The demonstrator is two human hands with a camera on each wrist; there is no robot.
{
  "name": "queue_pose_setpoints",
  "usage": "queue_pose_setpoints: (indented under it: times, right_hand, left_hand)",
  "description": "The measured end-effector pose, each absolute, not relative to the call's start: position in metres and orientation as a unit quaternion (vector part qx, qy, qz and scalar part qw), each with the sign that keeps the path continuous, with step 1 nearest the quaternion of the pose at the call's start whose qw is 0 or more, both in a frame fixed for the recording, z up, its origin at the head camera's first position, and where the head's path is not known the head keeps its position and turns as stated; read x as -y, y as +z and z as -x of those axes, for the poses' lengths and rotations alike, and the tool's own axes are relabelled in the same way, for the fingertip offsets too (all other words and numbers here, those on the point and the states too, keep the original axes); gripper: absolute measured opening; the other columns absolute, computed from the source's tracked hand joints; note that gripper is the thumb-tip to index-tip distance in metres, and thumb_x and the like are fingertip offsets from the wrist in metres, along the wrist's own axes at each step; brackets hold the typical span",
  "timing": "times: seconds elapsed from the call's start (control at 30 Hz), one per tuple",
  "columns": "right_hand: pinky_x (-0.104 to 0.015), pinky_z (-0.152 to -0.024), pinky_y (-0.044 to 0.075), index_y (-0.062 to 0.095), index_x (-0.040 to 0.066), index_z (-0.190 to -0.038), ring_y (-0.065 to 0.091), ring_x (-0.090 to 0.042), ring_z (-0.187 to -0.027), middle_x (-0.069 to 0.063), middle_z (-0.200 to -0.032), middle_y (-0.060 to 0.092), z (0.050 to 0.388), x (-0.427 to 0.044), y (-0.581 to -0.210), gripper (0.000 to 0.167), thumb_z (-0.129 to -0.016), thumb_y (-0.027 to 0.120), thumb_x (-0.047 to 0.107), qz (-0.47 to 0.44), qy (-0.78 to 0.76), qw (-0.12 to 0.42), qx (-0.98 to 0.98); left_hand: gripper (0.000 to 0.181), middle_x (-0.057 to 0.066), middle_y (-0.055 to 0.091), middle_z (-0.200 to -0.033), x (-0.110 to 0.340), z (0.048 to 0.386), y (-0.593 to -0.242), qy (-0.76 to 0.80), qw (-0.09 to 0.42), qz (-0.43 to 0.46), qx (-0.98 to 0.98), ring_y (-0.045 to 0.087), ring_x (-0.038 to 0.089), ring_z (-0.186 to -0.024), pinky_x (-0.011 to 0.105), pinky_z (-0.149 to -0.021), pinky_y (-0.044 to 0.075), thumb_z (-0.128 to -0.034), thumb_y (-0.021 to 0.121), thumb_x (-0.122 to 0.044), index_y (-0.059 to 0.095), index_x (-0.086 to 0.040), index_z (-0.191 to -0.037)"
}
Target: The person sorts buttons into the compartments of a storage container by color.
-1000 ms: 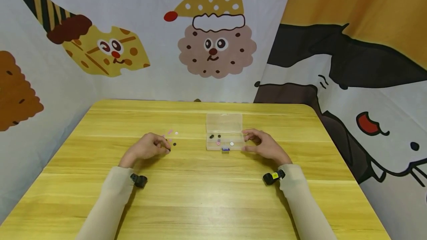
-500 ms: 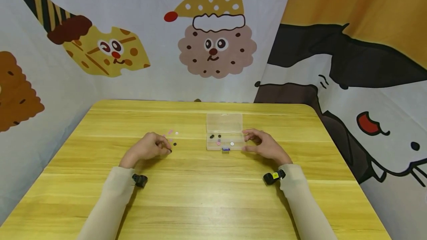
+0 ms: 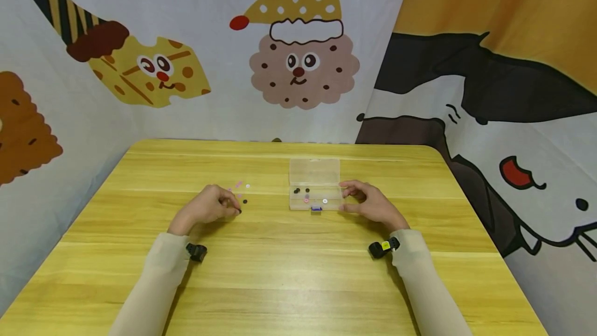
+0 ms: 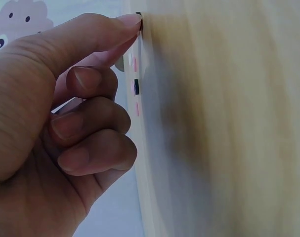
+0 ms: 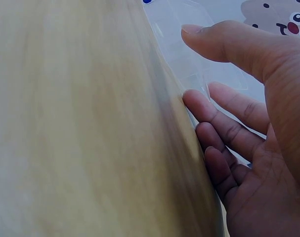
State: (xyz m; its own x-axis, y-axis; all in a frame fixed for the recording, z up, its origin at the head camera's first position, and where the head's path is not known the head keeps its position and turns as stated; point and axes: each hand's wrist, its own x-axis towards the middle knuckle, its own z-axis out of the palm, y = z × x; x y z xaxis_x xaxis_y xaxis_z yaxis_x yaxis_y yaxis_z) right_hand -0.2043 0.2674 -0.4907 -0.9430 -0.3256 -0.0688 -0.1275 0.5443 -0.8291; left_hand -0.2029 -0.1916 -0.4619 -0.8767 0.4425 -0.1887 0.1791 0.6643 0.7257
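Between thumb and forefinger, my left hand (image 3: 208, 205) pinches a small black button (image 4: 140, 21) at the table surface, its other fingers curled in. Just beyond lie another black button (image 3: 245, 201), a white button (image 3: 247, 186) and several pink buttons (image 3: 239, 184). A clear plastic box (image 3: 314, 172) stands to the right with its lid raised. Inside are black buttons (image 3: 297, 191), a pink button (image 3: 306, 200) and a white button (image 3: 325, 201). My right hand (image 3: 368, 204) rests against the box's right side, thumb spread apart from its loosely extended fingers.
A blue latch (image 3: 316, 209) marks the box's front edge. The wooden table (image 3: 298, 274) reaches back to a cartoon-printed cloth (image 3: 186, 118). Each wrist wears a small black camera, such as the left camera (image 3: 197, 252).
My left fingertips have shifted very slightly right, and a bit more of the pinched black button shows. My right hand and the box have stayed in place.
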Motion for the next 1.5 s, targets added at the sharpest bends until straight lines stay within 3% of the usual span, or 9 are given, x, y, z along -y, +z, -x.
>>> queue_pose_setpoints:
  times: [0.33, 1.5]
  right_hand:
    - [-0.043, -0.103, 0.047, 0.059, 0.024, -0.142, 0.062, -0.02, -0.112, -0.002, -0.12, 0.067, 0.2039, -0.2666, -0.488, 0.066, -0.083, 0.087, 0.039, 0.12, -0.455, 0.112, -0.875]
    - [-0.047, -0.105, 0.046, 0.06, 0.023, -0.142, 0.063, -0.022, -0.112, -0.002, -0.119, 0.067, 0.2036, -0.2685, -0.491, 0.067, -0.083, 0.087, 0.039, 0.119, -0.472, 0.117, -0.866]
  left_hand:
    - [0.005, 0.007, 0.073, -0.098, 0.1898, 0.2025, -0.4597, 0.362, 0.168, -0.177, -0.9, 0.046, 0.015, -0.065, 0.025, -0.055, 0.041, -0.0927, 0.076, -0.011, 0.081, -0.012, -0.092]
    - [0.004, 0.0, 0.072, -0.086, 0.1899, 0.2031, -0.462, 0.358, 0.165, -0.194, -0.898, 0.047, 0.015, -0.064, 0.025, -0.056, 0.042, -0.0919, 0.078, -0.014, 0.081, -0.016, -0.09]
